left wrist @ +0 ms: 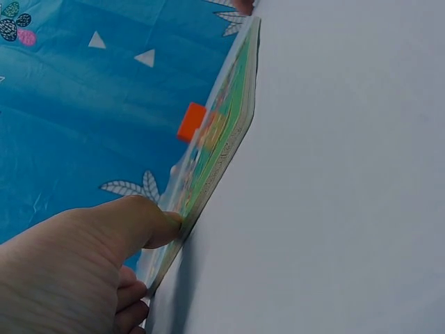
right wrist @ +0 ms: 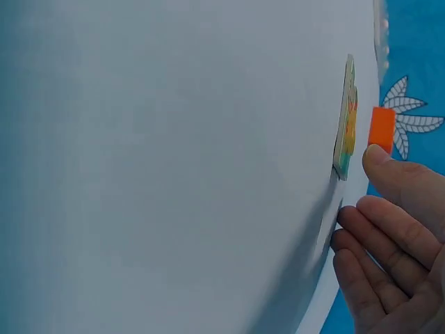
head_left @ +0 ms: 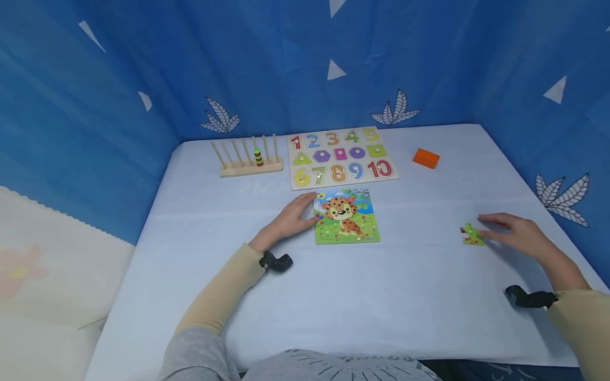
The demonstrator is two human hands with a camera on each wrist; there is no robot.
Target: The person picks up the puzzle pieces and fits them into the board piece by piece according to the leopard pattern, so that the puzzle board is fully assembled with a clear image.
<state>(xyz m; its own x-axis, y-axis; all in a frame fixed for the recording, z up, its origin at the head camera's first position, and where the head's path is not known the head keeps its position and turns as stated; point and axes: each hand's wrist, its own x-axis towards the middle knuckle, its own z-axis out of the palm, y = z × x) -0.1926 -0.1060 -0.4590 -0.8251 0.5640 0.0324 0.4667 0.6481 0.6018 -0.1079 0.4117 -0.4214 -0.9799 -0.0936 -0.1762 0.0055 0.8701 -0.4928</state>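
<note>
A square leopard jigsaw puzzle [head_left: 344, 217] lies on the table in front of the person. At its left side rests the left hand [head_left: 290, 218], thumb on the edge and fingers spread toward the upper left corner. The left wrist view shows that thumb touching the rim of the puzzle [left wrist: 226, 132]. Far to the right, green and red puzzle pieces [head_left: 472, 235] lie close together. The right hand [head_left: 517, 235] is just beside them, thumb and fingers apart. In the right wrist view, the hand [right wrist: 393, 257] has relaxed fingers around nothing, with the pieces [right wrist: 346, 129] beyond the thumb.
Behind the puzzle lies a wooden number-and-shape board [head_left: 340, 177]. To its left stands a wooden peg rack [head_left: 251, 168] with several small rings on one peg. An orange block [head_left: 426, 158] sits at the back right. Blue curtains [head_left: 286, 63] hang behind the white-covered table [head_left: 381, 296].
</note>
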